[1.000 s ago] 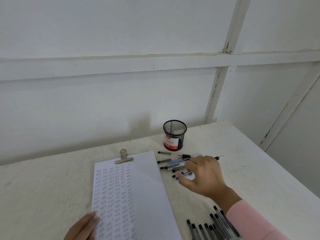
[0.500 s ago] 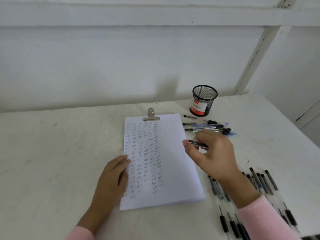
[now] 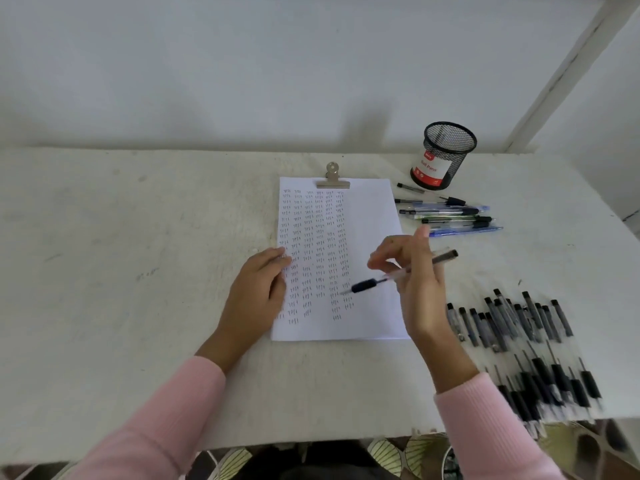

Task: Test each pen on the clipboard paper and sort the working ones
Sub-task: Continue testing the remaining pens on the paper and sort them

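Right hand [image 3: 419, 289] fingers [image 3: 381, 254] pinch diagonal pen [image 3: 363, 285], nib lower-left; left hand [image 3: 258, 289] flattens paper [image 3: 370, 209].

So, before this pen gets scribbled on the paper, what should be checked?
Clear pen with black grip held by the right hand: ok.
Grip near the tip for writing: not ok, held mid-barrel.
Pen tip over the white clipboard paper: ok.
Tip touching the paper: cannot tell.
Left hand resting on the paper's left edge: ok.
Blank space right of the written columns: ok.
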